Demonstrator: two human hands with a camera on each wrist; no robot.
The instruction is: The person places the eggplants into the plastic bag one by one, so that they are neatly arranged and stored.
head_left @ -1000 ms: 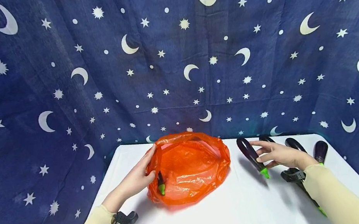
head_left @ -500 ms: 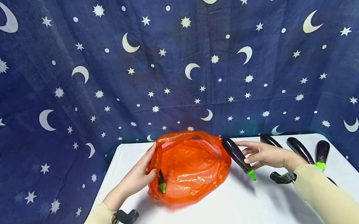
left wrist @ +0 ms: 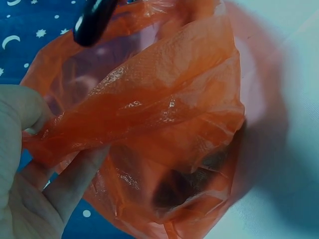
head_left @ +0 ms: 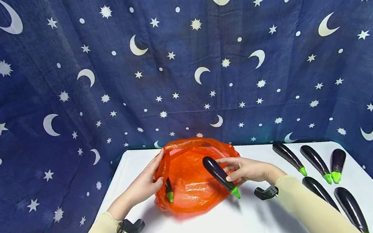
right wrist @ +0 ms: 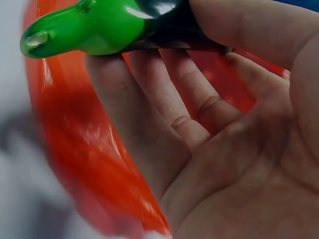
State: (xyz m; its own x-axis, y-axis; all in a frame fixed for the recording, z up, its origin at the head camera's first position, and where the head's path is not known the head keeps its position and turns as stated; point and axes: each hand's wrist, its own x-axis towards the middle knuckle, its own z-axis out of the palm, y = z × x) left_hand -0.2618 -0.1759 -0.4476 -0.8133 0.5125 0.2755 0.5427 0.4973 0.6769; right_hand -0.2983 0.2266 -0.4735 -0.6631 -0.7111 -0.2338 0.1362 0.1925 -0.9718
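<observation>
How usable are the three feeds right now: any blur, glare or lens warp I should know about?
Head view: sharp and evenly lit, wide-lens bowing at the edges, soft shadows under the orange bag on the table. Left wrist view: in focus, small glints on the bag's plastic by the left hand. Right wrist view: very close; right hand and eggplant clear, lower left smeared by blur.

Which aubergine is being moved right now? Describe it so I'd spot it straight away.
Start at the orange plastic bag in the middle of the white table. Just over its right side, the right hand pinches one dark purple aubergine with a bright green stem. Unlike the five lying on the table to the right, it is lifted.
</observation>
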